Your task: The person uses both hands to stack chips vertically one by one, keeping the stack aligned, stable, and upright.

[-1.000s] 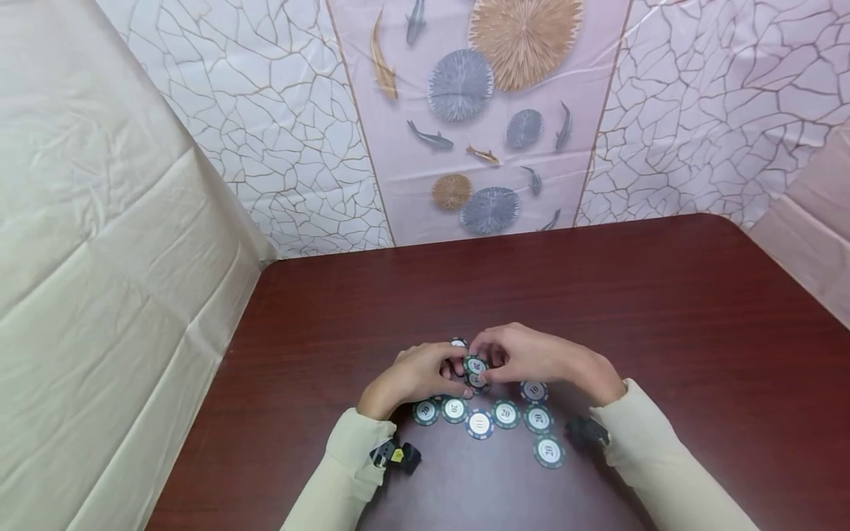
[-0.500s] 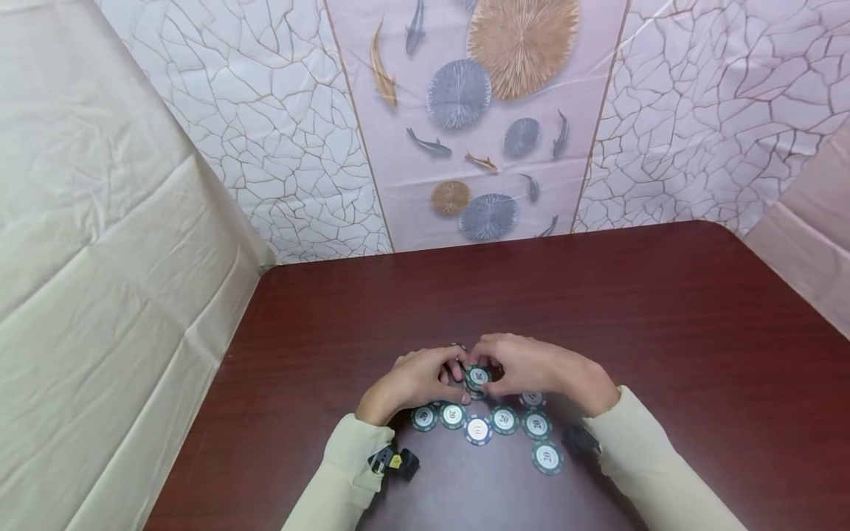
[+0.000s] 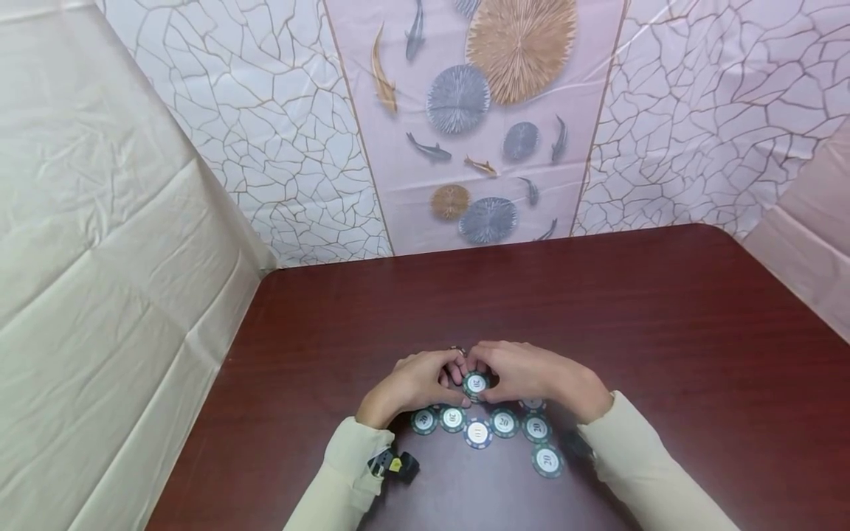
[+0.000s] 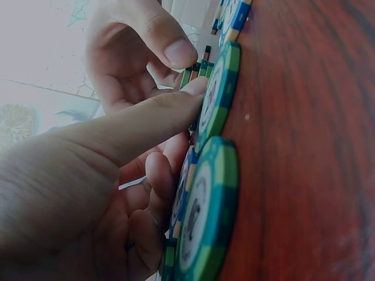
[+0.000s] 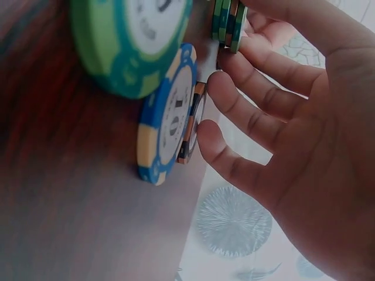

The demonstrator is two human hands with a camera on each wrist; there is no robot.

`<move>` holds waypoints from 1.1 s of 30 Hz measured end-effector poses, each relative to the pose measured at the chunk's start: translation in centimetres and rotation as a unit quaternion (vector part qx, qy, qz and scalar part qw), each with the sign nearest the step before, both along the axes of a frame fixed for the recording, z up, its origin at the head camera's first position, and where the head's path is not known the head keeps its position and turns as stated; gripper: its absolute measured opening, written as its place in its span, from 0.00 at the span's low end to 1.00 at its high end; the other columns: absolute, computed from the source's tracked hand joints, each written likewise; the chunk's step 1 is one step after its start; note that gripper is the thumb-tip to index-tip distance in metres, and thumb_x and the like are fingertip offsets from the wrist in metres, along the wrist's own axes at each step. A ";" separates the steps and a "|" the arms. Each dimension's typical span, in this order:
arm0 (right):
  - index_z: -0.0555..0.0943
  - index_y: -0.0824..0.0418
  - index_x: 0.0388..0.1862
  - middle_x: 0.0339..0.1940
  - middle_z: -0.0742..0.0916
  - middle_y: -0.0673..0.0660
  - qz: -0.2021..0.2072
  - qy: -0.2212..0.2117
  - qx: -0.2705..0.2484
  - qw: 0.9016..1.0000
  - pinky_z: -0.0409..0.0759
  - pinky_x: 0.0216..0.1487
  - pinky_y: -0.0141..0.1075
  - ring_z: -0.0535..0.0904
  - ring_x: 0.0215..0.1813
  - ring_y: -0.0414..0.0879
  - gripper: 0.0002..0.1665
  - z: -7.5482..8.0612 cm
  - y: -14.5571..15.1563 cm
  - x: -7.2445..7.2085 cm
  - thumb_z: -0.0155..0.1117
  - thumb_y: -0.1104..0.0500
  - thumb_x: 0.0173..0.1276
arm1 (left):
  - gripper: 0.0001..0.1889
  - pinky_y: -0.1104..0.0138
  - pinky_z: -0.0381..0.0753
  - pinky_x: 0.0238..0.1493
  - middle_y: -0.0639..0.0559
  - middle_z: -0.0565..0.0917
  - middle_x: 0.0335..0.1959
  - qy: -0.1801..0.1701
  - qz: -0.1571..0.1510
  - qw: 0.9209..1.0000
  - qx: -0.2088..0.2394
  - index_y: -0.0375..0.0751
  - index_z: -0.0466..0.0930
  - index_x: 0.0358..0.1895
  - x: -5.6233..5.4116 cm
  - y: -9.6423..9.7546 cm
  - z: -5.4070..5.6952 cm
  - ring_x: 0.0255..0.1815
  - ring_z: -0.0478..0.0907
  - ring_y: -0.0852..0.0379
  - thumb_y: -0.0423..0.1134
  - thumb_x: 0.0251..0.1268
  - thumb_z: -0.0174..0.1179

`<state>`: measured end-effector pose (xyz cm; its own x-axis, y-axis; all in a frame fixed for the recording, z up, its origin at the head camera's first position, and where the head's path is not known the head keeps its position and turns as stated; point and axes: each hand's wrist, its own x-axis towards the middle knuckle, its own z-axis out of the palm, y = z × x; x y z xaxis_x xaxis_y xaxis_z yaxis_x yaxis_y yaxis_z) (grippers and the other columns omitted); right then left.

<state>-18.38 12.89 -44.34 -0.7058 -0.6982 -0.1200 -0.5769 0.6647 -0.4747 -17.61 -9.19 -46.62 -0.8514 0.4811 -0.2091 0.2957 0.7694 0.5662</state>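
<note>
Between both hands stands a short stack of poker chips (image 3: 476,384), topped by a green-edged one marked 20. The right hand (image 3: 539,373) holds it between thumb and fingertips from the right; its other fingers stay spread in the right wrist view, where the stack's edges (image 5: 228,26) show green and dark. From the left, the left hand (image 3: 415,380) curls thumb and fingers about the same stack. Its thumb tip overlaps the stack's edge in the left wrist view, close above a green chip (image 4: 219,96). The stack's lower part is mostly hidden by fingers.
Along the near side lie more chips flat: a blue-edged 10 (image 3: 478,434) amid several green 20s, one (image 3: 547,460) set nearest. Another blue 10 (image 5: 170,117) lies beside the right hand. The dark red table (image 3: 664,317) reaches back to a patterned cloth (image 3: 491,177).
The right hand has lowered the green chip onto the stack, its two offset faces now lined up as one. The left hand has kept its place by the stack.
</note>
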 end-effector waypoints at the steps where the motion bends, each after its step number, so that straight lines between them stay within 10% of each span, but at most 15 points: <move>1: 0.84 0.55 0.54 0.43 0.82 0.46 0.001 -0.003 -0.003 1.000 0.78 0.43 0.37 0.75 0.41 0.39 0.21 0.0 0.0 0.0 0.79 0.57 0.63 | 0.18 0.55 0.69 0.50 0.65 0.80 0.33 0.001 0.000 1.000 -0.002 0.59 0.79 0.43 0.0 0.0 0.0 0.33 0.76 0.65 0.53 0.59 0.80; 33: 0.80 0.60 0.46 0.38 0.81 0.54 -0.048 -0.033 -0.070 0.996 0.76 0.39 0.36 0.76 0.37 0.42 0.14 2.3 7.0 -2.0 0.75 0.62 0.65 | 0.19 0.60 0.70 0.47 0.68 0.81 0.34 0.003 -0.001 0.999 0.032 0.63 0.79 0.44 0.2 -0.1 -0.3 0.35 0.76 0.67 0.51 0.56 0.81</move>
